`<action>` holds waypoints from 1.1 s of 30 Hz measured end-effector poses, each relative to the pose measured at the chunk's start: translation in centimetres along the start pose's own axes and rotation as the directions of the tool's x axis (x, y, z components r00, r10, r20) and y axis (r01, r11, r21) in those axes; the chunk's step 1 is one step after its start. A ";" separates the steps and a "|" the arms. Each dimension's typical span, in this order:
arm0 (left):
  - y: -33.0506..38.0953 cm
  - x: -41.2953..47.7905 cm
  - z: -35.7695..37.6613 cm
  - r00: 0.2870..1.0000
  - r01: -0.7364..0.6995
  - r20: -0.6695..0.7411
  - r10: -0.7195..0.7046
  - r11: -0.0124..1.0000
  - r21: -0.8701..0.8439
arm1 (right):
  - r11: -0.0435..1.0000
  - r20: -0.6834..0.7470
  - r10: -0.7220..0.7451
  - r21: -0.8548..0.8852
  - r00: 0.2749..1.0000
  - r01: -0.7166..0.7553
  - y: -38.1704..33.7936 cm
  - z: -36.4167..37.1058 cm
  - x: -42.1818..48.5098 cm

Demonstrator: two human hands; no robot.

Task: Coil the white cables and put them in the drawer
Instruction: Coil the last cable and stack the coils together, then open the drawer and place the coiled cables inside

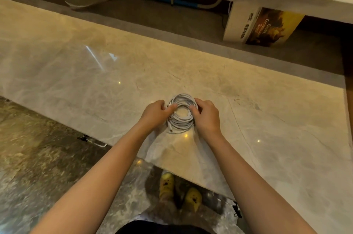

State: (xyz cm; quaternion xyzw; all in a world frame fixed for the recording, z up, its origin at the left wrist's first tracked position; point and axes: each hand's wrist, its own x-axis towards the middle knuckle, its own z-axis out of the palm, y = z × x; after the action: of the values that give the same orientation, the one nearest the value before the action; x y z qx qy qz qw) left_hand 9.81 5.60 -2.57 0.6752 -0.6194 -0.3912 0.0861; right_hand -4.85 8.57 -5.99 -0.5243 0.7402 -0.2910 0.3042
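Head view looks down on my two forearms reaching over the pale marble desk (267,119), where the white cable (183,119) lies wound into a round coil near the front edge. My left hand (155,114) grips the coil's left side, fingers curled round the strands beside one plug end. My right hand (206,117) grips the right side, fingers hooked over the loops toward the open centre. A second plug end (171,129) pokes out at the near-left of the coil.

I judge the coiling of this cable to be about done, and the step in hand to be tidying and gathering it. The next move calls for pinching the loops together so they don't spring apart, lifting the bundle clear of the desk and carrying it to the drawer. No open drawer shows. A metal handle (93,141) below the desk's front edge may belong to one, but I cannot tell. The loose ends could snag or unwind on the way.
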 end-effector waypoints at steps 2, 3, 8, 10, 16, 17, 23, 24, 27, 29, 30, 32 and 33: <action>0.3 0.1 0.1 0.999 0.035 0.022 -0.034 0.998 -0.046 | 0.999 -0.025 -0.039 0.025 0.999 0.039 0.3 0.2 -0.3; 0.6 0.0 0.1 0.998 0.053 0.036 -0.051 0.997 -0.052 | 0.998 -0.043 -0.053 0.043 0.998 0.055 0.4 0.2 -0.5; 0.9 -0.8 1.5 0.998 0.015 -0.064 -0.029 0.977 -0.210 | 0.974 -0.120 -0.027 0.220 0.992 0.053 0.6 0.5 -2.0; 0.7 -1.3 2.3 0.991 -0.056 -0.131 0.018 0.954 -0.296 | 0.957 -0.137 -0.016 0.286 0.990 0.055 0.9 0.5 -2.5; 0.6 -1.9 4.2 0.984 -0.019 -0.151 -0.098 0.777 -0.629 | 0.926 -0.144 -0.041 0.365 0.989 0.091 1.5 0.6 -3.0; 0.6 -1.8 4.4 0.985 -0.019 -0.142 -0.097 0.761 -0.648 | 0.925 -0.142 -0.048 0.367 0.989 0.097 1.5 0.5 -3.1; 0.8 -2.1 4.8 0.996 -0.088 -0.078 0.046 0.706 -0.703 | 0.798 -0.020 0.101 0.599 0.995 -0.069 1.4 -1.0 -3.8; 1.0 -2.3 5.0 0.995 -0.096 -0.052 0.084 0.703 -0.704 | 0.751 0.001 0.141 0.651 0.990 -0.108 1.7 -1.4 -4.1; 1.4 -2.8 5.8 0.981 -0.105 0.040 0.189 0.699 -0.708 | 0.583 0.023 0.251 0.795 0.968 -0.170 2.5 -2.3 -5.9; 1.5 -3.4 6.3 0.965 -0.093 0.105 0.239 0.690 -0.718 | 0.466 0.018 0.327 0.867 0.945 -0.177 2.7 -2.9 -7.3; 1.4 -3.7 6.5 0.955 -0.090 0.135 0.265 0.689 -0.719 | 0.420 0.015 0.353 0.891 0.935 -0.173 2.8 -3.2 -8.1; 1.0 -4.5 6.9 0.934 -0.093 0.181 0.309 0.697 -0.711 | 0.356 0.010 0.380 0.921 0.925 -0.157 2.8 -3.7 -9.7; 0.8 -4.9 7.0 0.925 -0.097 0.196 0.326 0.699 -0.708 | 0.331 0.006 0.389 0.932 0.921 -0.146 2.9 -3.9 -10.5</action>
State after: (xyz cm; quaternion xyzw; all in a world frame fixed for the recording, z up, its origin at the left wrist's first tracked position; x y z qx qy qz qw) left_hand 5.09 12.41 -4.72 0.4488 -0.5101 -0.6793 0.2774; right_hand -6.71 19.81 -4.11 -0.1009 0.5573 -0.6526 0.5033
